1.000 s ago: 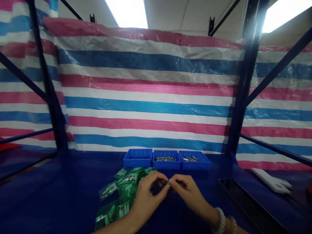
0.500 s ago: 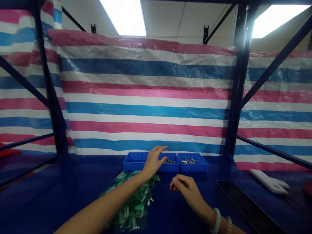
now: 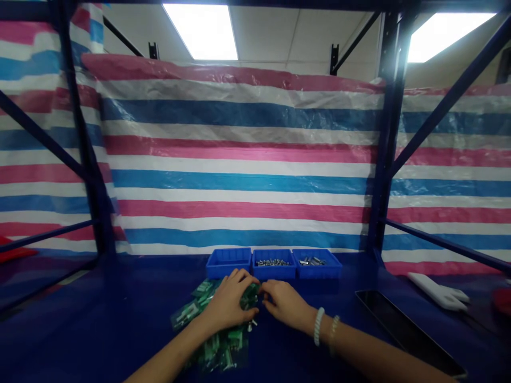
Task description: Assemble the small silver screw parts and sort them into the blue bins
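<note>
While the left hand (image 3: 230, 300) arches half-open over the bags (image 3: 213, 348), lower centre, a light touch would suit.
The right hand (image 3: 286, 303) curls beside it; whether either grips anything, I cannot tell.

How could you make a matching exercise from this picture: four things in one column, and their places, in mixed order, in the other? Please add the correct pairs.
Things
1. Black flat rectangular device
2. Heap of green, clear-plastic packets
3. White ridged bracelet
4. Red, white and blue striped plastic sheet

Places
A. around the right wrist
B. behind the three blue plastic trays
C. partly hidden by the left hand
D. on the dark blue tabletop, right of the right hand

Pairs: 1-D, 2-C, 3-A, 4-B
</note>
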{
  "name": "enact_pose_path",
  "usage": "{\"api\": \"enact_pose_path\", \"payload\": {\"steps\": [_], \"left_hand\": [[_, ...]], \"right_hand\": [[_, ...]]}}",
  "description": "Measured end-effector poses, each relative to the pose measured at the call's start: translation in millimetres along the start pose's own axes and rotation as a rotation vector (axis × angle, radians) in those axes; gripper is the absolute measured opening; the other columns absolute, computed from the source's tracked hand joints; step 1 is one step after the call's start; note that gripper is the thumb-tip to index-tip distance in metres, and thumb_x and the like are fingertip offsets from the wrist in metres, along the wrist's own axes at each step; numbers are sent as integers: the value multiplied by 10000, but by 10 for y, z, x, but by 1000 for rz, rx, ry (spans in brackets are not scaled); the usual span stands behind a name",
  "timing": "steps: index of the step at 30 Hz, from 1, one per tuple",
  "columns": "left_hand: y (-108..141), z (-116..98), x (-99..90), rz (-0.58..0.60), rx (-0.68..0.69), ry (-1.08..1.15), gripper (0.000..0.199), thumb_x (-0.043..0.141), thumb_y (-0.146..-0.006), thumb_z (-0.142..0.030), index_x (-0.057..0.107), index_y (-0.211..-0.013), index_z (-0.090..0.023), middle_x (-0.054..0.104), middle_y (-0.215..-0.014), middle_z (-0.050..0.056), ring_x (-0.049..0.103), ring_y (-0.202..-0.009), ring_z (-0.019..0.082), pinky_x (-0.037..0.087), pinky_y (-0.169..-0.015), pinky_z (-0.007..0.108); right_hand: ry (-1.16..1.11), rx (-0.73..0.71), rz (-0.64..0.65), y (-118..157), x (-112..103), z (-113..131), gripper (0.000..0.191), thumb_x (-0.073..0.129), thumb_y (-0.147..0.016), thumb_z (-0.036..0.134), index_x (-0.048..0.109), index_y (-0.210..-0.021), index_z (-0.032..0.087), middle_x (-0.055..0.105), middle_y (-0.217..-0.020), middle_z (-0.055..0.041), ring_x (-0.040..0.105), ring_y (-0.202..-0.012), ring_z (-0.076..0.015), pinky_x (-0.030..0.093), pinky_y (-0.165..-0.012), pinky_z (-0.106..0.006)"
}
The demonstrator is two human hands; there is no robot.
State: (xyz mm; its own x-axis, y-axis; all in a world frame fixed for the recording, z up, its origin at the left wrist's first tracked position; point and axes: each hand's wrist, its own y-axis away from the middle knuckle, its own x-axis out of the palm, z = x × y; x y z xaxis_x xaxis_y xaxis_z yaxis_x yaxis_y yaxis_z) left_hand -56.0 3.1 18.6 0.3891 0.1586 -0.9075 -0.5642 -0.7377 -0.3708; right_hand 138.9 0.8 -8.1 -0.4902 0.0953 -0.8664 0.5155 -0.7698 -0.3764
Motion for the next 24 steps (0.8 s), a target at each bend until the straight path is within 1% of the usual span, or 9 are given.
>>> {"api": "enact_pose_path", "payload": {"steps": [2, 3, 6, 10, 13, 16, 20, 22, 24], "left_hand": [[-20, -1, 4, -6, -9, 19, 327, 662, -660, -237, 600, -981, -237, 603, -971, 30, 536, -948, 253, 420, -808, 354], [-27, 1, 7, -10, -16, 38, 294, 631, -671, -204, 599, -962, -230, 611, -928, 25, 547, -918, 242, 423, -784, 336], [-28, 21, 29, -30, -21, 114, 307, 560, -692, -143, 587, -986, -226, 628, -846, 11, 575, -847, 211, 430, -741, 301], [-8, 56, 59, -63, -16, 156, 311, 503, -712, -110, 589, -990, -221, 639, -796, 6, 599, -821, 202, 443, -709, 283], [-2, 29, 44, -121, -22, 180, 296, 492, -716, -99, 597, -969, -212, 642, -803, 13, 605, -790, 197, 453, -705, 292], [-30, -102, 13, -191, -17, 292, 279, 503, -727, -106, 586, -976, -202, 644, -818, 17, 604, -741, 179, 461, -685, 291], [-122, -386, 45, -180, 6, 548, 340, 561, -673, -80, 547, -991, -200, 640, -890, 16, 593, -701, 148, 471, -635, 263], [-155, -509, 104, -175, -2, 677, 324, 578, -667, -75, 532, -965, -195, 629, -890, 18, 598, -715, 144, 482, -632, 254], [-155, -592, 173, -174, -39, 782, 284, 589, -668, -70, 523, -919, -187, 618, -843, 14, 603, -725, 144, 489, -636, 247]], "right_hand": [[7, -10, 4, -77, 3, 16, 143, 595, -774, 145, 638, -908, 167, 644, -874, -50, 583, -780, -178, 394, -697, -247], [10, -14, 6, -103, 8, 22, 130, 606, -772, 155, 638, -897, 168, 643, -874, -49, 583, -776, -177, 393, -691, -246], [10, -21, 8, -141, 41, 29, 106, 621, -765, 152, 640, -867, 174, 640, -864, -40, 581, -766, -172, 392, -681, -239], [-10, -14, -14, -121, 73, 14, 122, 591, -762, 87, 645, -828, 175, 637, -820, -27, 584, -739, -157, 397, -675, -233], [-36, -15, -36, -43, -9, -6, 148, 585, -752, 64, 650, -827, 174, 633, -774, -14, 578, -683, -141, 407, -641, -224], [-112, -37, -99, 91, -226, -7, 126, 590, -769, 92, 651, -846, 172, 636, -756, -10, 581, -674, -136, 431, -634, -223], [-286, -105, -281, 277, -528, 24, 81, 600, -811, 167, 655, -868, 183, 650, -779, -21, 590, -705, -148, 457, -664, -255], [-309, -109, -342, 340, -574, 25, 67, 602, -828, 203, 646, -875, 184, 645, -793, -27, 587, -715, -149, 455, -671, -261], [-326, -102, -362, 384, -538, 10, 68, 590, -847, 239, 627, -859, 183, 629, -789, -26, 577, -715, -148, 450, -668, -261]]}}
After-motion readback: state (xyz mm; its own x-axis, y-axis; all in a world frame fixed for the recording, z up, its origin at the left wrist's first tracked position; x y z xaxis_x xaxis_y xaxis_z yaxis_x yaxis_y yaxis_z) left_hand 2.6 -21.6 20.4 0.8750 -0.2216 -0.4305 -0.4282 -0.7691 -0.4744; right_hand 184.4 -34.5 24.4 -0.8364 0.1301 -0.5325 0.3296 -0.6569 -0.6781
